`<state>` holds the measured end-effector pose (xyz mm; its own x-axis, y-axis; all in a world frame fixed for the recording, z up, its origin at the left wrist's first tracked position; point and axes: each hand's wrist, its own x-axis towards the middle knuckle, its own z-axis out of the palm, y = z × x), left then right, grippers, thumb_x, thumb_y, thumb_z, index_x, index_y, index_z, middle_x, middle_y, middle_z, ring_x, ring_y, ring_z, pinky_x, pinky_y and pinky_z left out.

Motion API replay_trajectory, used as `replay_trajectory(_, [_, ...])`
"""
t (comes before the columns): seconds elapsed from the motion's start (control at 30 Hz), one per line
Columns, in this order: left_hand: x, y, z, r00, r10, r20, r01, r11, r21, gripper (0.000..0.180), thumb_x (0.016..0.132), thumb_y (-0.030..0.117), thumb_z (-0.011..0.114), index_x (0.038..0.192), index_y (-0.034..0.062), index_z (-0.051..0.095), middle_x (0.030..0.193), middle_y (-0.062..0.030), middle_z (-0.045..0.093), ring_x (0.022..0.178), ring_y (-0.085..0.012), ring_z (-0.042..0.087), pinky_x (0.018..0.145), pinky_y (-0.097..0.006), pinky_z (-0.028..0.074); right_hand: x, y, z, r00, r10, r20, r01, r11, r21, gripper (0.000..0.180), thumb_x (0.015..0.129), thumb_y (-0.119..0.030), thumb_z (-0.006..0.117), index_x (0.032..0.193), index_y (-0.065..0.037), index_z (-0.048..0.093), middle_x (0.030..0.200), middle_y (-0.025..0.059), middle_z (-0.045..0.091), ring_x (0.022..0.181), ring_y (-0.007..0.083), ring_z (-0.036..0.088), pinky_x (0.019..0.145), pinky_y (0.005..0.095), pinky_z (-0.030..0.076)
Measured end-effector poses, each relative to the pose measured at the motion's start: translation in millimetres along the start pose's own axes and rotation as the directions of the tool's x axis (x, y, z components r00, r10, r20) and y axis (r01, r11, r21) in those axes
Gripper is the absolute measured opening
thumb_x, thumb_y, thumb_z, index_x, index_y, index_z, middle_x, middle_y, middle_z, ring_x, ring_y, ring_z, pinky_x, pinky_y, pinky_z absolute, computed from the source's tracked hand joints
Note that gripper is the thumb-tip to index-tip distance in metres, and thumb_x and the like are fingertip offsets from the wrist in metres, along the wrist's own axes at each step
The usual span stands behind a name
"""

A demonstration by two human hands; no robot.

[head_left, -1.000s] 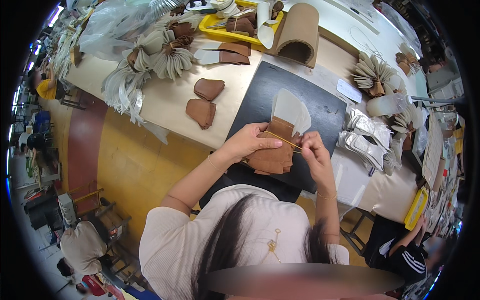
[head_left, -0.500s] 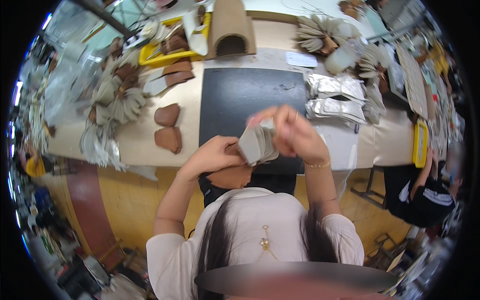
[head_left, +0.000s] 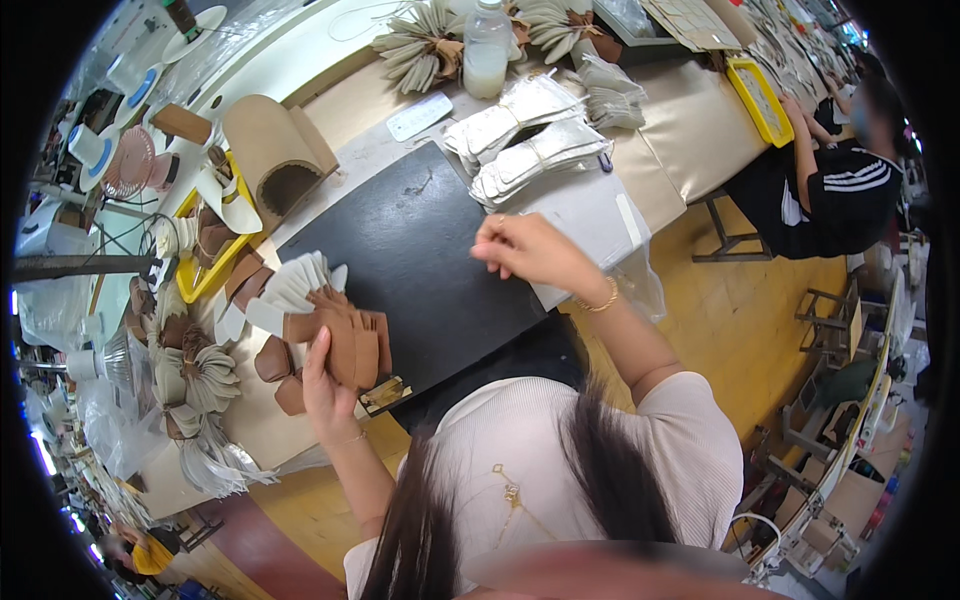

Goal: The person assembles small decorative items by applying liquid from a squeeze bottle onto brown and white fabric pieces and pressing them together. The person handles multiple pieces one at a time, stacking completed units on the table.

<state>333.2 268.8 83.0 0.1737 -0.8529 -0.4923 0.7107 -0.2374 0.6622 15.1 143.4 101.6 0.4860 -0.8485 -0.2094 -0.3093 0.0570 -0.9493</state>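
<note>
In my left hand (head_left: 328,392) is a fanned stack of leather pieces (head_left: 345,340), brown at the near end and pale grey-white at the far end. My fingers and thumb grip its brown side, above the left edge of a black work mat (head_left: 420,240). My right hand (head_left: 535,252) is over the right side of the mat, apart from the stack. Its fingers are curled in, and nothing shows in them. Two small brown piles of leather pieces (head_left: 274,358) lie on the table left of the stack, partly hidden by it.
Wrapped silvery-white bundles (head_left: 540,160) lie beyond the mat, near a plastic bottle (head_left: 487,50). At left are a yellow tray (head_left: 215,262), a brown arched block (head_left: 265,150) and fanned bundles (head_left: 195,375). Another person (head_left: 830,190) sits at far right by a yellow tray (head_left: 757,100).
My view has turned to the right. The stack in my left hand is turned, now brown side toward me and fanned out. My right hand has come away from it to the right.
</note>
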Motion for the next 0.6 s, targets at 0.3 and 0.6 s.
replay_trajectory(0.3, [42,-41,18,0.996,0.034,-0.081,-0.004,0.938,0.346,0.055,0.096,0.014,0.063,0.141,0.001,0.034,0.137,-0.0139,0.049,0.123,-0.0251,0.053,0.104,-0.04,0.046,-53,30,-103,0.906,0.082,-0.415,-0.283,0.847,-0.45,0.019,0.095,-0.015,0.061,0.085,0.001,0.06,0.071,0.0076,0.065,0.064,0.0127,0.061,0.062,0.0283,0.05])
replay_trajectory(0.6, [27,-65,27,0.988,0.123,-0.097,-0.094,0.961,0.261,0.056,0.098,0.017,0.06,0.143,0.0032,0.028,0.139,-0.0162,0.044,0.126,-0.0264,0.051,0.104,-0.04,0.047,49,-13,-112,0.91,-0.189,-0.368,0.038,0.924,-0.381,0.023,0.091,-0.02,0.064,0.088,0.002,0.066,0.07,0.0123,0.067,0.066,0.0219,0.064,0.065,0.0334,0.049])
